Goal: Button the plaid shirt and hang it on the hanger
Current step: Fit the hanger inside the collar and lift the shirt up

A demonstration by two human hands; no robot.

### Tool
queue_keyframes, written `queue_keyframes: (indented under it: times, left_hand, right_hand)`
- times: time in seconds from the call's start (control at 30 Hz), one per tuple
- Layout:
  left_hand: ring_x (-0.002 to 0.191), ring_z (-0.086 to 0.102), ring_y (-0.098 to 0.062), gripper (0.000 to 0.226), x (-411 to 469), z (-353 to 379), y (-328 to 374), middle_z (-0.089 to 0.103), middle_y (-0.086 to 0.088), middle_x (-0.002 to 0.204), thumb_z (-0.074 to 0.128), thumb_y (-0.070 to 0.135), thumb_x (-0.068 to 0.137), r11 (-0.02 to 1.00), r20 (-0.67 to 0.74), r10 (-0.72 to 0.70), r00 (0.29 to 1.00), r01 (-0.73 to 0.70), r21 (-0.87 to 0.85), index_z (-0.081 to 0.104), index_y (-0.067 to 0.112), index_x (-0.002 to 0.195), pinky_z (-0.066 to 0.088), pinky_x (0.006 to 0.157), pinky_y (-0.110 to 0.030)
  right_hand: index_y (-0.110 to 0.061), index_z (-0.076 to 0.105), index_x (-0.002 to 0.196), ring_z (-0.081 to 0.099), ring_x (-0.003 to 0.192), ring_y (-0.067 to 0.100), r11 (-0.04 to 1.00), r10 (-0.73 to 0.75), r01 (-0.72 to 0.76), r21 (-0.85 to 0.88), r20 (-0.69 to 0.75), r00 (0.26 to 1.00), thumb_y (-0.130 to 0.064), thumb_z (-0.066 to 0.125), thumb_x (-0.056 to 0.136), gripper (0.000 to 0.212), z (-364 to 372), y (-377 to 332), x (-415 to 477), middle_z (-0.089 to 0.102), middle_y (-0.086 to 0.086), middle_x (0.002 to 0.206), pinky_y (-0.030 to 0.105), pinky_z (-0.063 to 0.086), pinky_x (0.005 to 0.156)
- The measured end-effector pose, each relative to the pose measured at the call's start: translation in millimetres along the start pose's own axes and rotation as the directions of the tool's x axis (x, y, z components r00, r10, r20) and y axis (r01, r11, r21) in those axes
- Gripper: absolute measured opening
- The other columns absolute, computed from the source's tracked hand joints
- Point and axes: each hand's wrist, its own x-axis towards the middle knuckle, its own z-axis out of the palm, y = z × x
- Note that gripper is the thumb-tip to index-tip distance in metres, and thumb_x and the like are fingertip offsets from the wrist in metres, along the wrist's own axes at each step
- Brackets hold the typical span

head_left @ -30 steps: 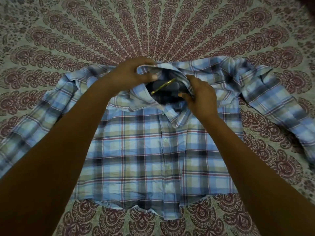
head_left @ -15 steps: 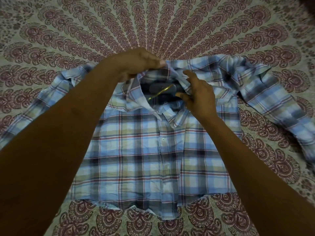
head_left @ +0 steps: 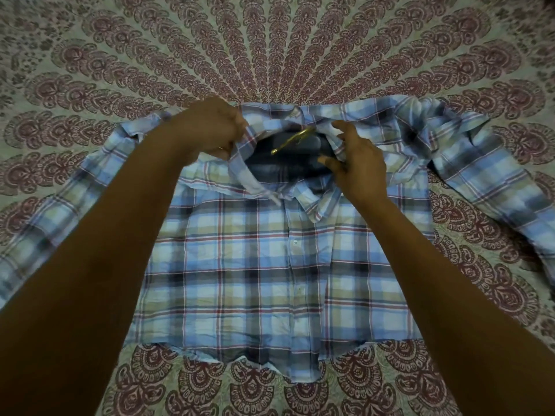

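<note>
Where hands [head_left: 288,139] meet — shirt collar [head_left: 249,178].

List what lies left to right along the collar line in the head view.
Left sleeve → left hand gripping the collar → gold hanger hook inside the neck opening → right hand → right sleeve, all on the patterned bedsheet.
</note>
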Motion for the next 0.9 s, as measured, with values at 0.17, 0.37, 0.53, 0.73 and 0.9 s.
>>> queue_keyframes:
  times: [0.17, 0.37, 0.53, 0.73, 0.9]
  left_hand:
    - [0.068, 0.061, -0.012, 0.031, 0.6, 14.3, -19.5, 0.064, 0.002, 0.073, 0.036, 0.005, 0.097, 0.735, 0.109, -0.105, 0.988, 0.151, -0.661, 0.056, 0.019, 0.078, 0.055, 0.061, -0.025]
    - [0.062, 0.049, -0.003, 0.016, -16.0, 30.7, -41.3, 0.053, 0.001, 0.069, 0.066, 0.017, 0.081, 0.984, -0.134, 0.109, 0.985, -0.126, -0.125, 0.057, 0.022, 0.069, 0.04, 0.061, -0.016]
    - [0.077, 0.052, -0.01, 0.028, -34.6, 44.8, -42.9, 0.056, 0.003, 0.079, 0.064, 0.039, 0.084, 0.997, -0.282, -0.02, 0.959, 0.039, 0.061, 0.058, 0.015, 0.097, 0.038, 0.074, -0.025]
    - [0.108, 0.042, -0.024, 0.066, -32.0, 78.2, -19.6, 0.033, -0.003, 0.117, 0.061, 0.055, 0.079, 0.951, -0.435, -0.112, 0.893, -0.03, -0.308, 0.035, 0.014, 0.124, 0.042, 0.091, -0.037]
    - [0.082, 0.05, -0.025, 0.042, -10.2, 89.9, -15.5, 0.048, -0.006, 0.098, 0.063, 0.012, 0.082, 0.852, -0.387, -0.241, 0.89, 0.003, -0.523, 0.037, 0.011, 0.115, 0.042, 0.067, -0.032]
  right_hand:
    - [-0.014, 0.039, 0.136, 0.057, 0.097, 0.037, 1.0, 0.018, -0.017, -0.023, 0.029, 0.999, -0.023, 0.064, 0.087, 0.056, -4.1, -3.5, 8.7, 0.062, 0.015, 0.106, 0.041, 0.042, 0.072]
    - [-0.015, 0.04, 0.135, 0.057, 0.1, 0.036, 0.998, 0.063, -0.064, 0.005, 0.047, 0.997, -0.025, 0.063, 0.087, 0.054, -4.1, -5.5, 13.0, 0.062, 0.013, 0.111, 0.045, 0.044, 0.076]
    - [-0.014, 0.04, 0.133, 0.056, 0.105, 0.036, 0.992, 0.118, -0.12, 0.026, 0.069, 0.991, -0.026, 0.062, 0.088, 0.052, -2.1, -6.9, 20.9, 0.062, 0.012, 0.115, 0.045, 0.044, 0.085]
    - [-0.014, 0.041, 0.132, 0.054, 0.109, 0.037, 0.991, 0.13, -0.131, 0.016, 0.058, 0.99, -0.029, 0.061, 0.087, 0.052, 2.1, -6.1, 22.1, 0.062, 0.013, 0.117, 0.049, 0.044, 0.091]
    - [-0.014, 0.044, 0.13, 0.054, 0.109, 0.038, 0.992, 0.123, -0.123, -0.003, 0.045, 0.991, -0.03, 0.061, 0.088, 0.049, 3.0, -4.5, 22.7, 0.062, 0.015, 0.116, 0.05, 0.044, 0.091]
